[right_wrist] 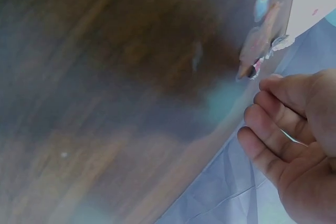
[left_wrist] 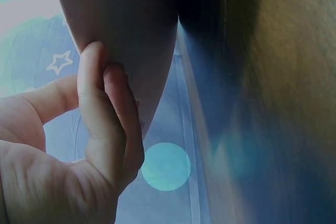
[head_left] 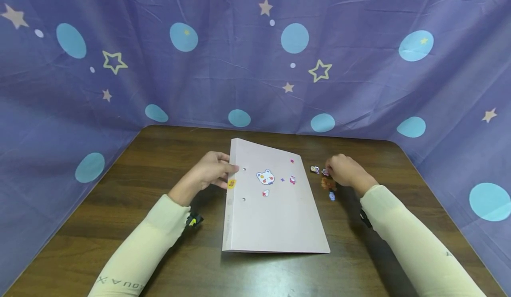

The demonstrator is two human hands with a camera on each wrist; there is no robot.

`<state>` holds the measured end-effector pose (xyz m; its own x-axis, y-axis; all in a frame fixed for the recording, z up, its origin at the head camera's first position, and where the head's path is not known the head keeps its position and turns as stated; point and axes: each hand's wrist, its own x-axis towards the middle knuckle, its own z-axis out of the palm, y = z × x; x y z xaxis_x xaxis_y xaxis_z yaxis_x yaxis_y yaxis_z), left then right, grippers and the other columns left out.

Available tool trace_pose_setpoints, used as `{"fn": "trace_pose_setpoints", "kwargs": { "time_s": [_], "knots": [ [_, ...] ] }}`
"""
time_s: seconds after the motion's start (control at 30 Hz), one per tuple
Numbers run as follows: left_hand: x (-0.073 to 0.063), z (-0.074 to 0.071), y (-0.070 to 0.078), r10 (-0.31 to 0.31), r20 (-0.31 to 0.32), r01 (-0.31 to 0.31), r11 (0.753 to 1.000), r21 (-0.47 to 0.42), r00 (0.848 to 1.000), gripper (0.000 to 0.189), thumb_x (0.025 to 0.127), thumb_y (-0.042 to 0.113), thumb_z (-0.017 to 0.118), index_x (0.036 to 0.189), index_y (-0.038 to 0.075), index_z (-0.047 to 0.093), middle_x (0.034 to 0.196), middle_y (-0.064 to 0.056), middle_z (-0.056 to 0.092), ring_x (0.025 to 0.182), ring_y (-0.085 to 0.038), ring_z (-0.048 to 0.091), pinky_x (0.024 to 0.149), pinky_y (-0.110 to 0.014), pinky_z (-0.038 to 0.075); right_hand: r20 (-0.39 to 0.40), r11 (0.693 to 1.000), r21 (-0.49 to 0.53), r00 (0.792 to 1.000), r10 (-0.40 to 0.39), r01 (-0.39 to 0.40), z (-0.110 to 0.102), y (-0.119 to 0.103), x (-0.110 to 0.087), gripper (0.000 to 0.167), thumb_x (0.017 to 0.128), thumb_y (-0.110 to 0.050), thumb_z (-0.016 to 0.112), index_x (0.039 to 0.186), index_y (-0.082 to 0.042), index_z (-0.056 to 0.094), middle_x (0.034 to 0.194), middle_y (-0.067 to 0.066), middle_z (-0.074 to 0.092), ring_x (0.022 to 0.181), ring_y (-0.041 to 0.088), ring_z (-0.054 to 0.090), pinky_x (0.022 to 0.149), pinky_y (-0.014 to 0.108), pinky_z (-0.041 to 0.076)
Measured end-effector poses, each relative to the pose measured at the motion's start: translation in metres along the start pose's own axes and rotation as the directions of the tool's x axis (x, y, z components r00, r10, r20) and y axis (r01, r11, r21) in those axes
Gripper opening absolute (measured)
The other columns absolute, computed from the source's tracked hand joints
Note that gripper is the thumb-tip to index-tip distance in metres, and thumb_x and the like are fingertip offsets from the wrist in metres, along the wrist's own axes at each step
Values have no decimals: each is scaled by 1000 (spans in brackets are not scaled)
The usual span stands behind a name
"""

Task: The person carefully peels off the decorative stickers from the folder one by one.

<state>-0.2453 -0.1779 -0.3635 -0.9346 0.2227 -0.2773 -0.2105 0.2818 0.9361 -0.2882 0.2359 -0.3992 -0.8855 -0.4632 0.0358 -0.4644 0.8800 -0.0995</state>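
A pale pink folder (head_left: 279,221) lies at a slant in the middle of the table. Stickers decorate its cover, among them a white bear face (head_left: 265,177). My left hand (head_left: 213,170) grips the folder's spine edge, thumb on top and fingers beneath; in the left wrist view its fingers press against the folder's underside. To the right of the folder, my right hand (head_left: 347,170) has loosely bent fingers, with fingertips right beside a small pink-and-purple sticker (head_left: 325,172). Around it lie a white sticker (head_left: 315,169), a brown piece (head_left: 328,183) and a blue sticker (head_left: 332,196).
The dark wooden table (head_left: 119,226) ends at the back against a blue-purple curtain (head_left: 247,66) with stars and dots. A yellow sticker (head_left: 231,184) sits on the folder's spine near my left fingers. Two metal rivets show on the cover.
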Motion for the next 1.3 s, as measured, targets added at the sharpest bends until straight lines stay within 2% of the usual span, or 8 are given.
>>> {"fn": "trace_pose_setpoints", "kwargs": {
  "time_s": [0.13, 0.33, 0.5, 0.63, 0.73, 1.0, 1.13, 1.3],
  "knots": [
    [-1, 0, 0, -2, -3, 2, 1000, 0, 1000, 47, 96, 7, 70, 134, -9, 49, 106, -22, 70, 81, -25, 71, 68, -40, 67, -50, 1000, -2, 999, -9, 9, -1, -2, 4, 25, 94, 0, 60, 73, -12, 59, 72, 1, 55, 67, 18, 53, 58, 36, 50],
    [0, 0, 0, -7, -6, 7, 1000, -7, 1000, 48, 96, 7, 71, 135, -9, 49, 107, -22, 69, 81, -25, 71, 68, -40, 67, -60, 1000, 15, 998, -14, 15, -5, -12, 12, 33, 95, 2, 59, 68, -14, 49, 69, 0, 46, 65, 16, 44, 54, 29, 37],
    [1, 0, -1, -13, -5, 13, 1000, -6, 1000, 49, 96, 8, 71, 136, -9, 48, 108, -23, 69, 82, -25, 71, 68, -40, 67, -69, 1000, 30, 998, -1, 3, -5, -25, 22, 23, 98, -3, 62, 76, -10, 59, 75, 2, 53, 71, 17, 51, 60, 34, 47],
    [1, 0, -1, -10, -5, 10, 1000, -8, 1000, 49, 96, 8, 71, 136, -9, 48, 108, -22, 69, 82, -25, 71, 68, -40, 67, -67, 999, 50, 998, 9, -6, -3, -36, 32, 10, 100, -8, 65, 93, -5, 71, 87, 4, 66, 80, 19, 61, 72, 39, 58],
    [2, 0, -1, -9, -5, 9, 1000, -11, 1000, 48, 96, 8, 71, 135, -9, 48, 107, -22, 69, 82, -25, 71, 68, -41, 67, -80, 998, 56, 997, 1, 4, -1, -42, 39, 12, 101, -11, 65, 102, -3, 73, 96, 7, 71, 88, 22, 66, 79, 41, 61],
    [2, 0, -2, -12, -4, 12, 1000, -12, 1000, 49, 96, 7, 70, 136, -9, 47, 107, -22, 68, 81, -25, 71, 68, -40, 67, -83, 996, 86, 996, -25, 32, 1, -54, 55, 13, 101, -14, 67, 98, -5, 75, 93, 6, 70, 83, 21, 63, 74, 38, 58],
    [2, 0, -1, -8, -3, 8, 1000, -13, 1000, 50, 96, 7, 70, 136, -9, 46, 106, -22, 68, 80, -25, 71, 67, -40, 67, -60, 995, 92, 998, -24, 30, 1, -58, 60, 13, 101, -14, 67, 103, -4, 75, 98, 7, 70, 87, 22, 63, 78, 39, 58],
    [2, 1, -1, -7, -3, 7, 1000, -18, 1000, 49, 95, 7, 70, 136, -9, 47, 105, -22, 69, 79, -24, 71, 67, -40, 67, -57, 994, 82, 996, -65, 69, 1, -62, 64, 10, 100, -11, 67, 98, -5, 76, 96, 8, 71, 86, 23, 63, 77, 40, 58]
  ]
}}
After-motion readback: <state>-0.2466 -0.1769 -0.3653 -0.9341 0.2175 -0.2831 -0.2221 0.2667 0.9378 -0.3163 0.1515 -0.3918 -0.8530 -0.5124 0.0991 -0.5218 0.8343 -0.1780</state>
